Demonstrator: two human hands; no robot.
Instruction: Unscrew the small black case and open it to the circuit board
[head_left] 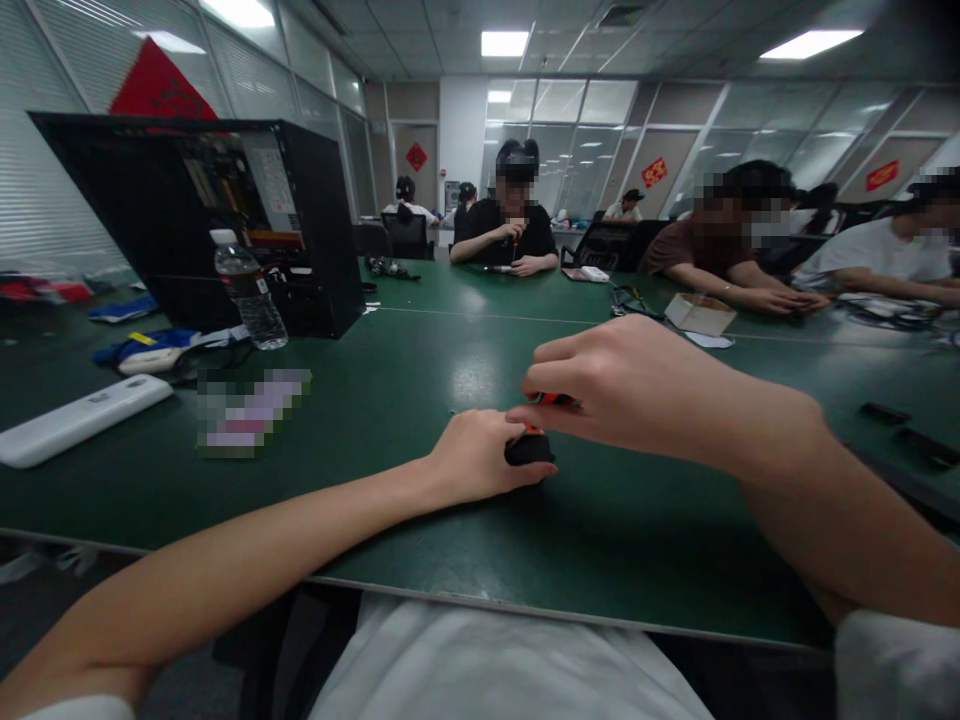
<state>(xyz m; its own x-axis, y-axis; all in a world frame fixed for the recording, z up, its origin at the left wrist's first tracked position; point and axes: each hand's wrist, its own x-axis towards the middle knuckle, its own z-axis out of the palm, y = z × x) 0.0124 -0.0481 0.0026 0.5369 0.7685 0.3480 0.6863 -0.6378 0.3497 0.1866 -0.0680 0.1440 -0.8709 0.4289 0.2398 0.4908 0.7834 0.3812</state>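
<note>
My left hand point(480, 455) rests on the green table with thumb and fingers closed round a small rounded black object point(529, 452). Orange shows along the top of that object, and the fingers cover much of it, so its kind is unclear. Just above and to the right, my right hand point(607, 390) is curled closed, palm down. Between its fingers shows a bit of an orange-and-dark handle point(556, 398); the rest is hidden in the grip. The right thumb and fingertips come right up to the black object and the left fingers.
An open black computer case point(322, 230) stands at the left, a water bottle point(251, 290) before it. A long white device point(86, 420) lies near the left edge. Toward the right are a small box point(701, 315) and black pieces point(926, 448). Other people sit across the table.
</note>
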